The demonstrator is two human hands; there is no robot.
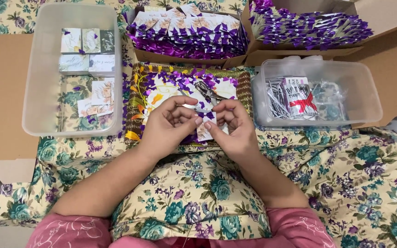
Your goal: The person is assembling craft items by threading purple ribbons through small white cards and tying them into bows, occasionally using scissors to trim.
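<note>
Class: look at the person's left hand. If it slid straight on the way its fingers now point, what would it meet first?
The left hand points right, so it would first meet the small purple-bowed card pinched between both hands, then the right hand just behind it. Depth looks level, though not certain.

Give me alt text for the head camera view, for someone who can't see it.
Left hand and right hand pinch a small white card with a purple ribbon bow over a patterned tray. Clear plastic tubs flank it; cardboard boxes of bowed cards sit behind.
</note>
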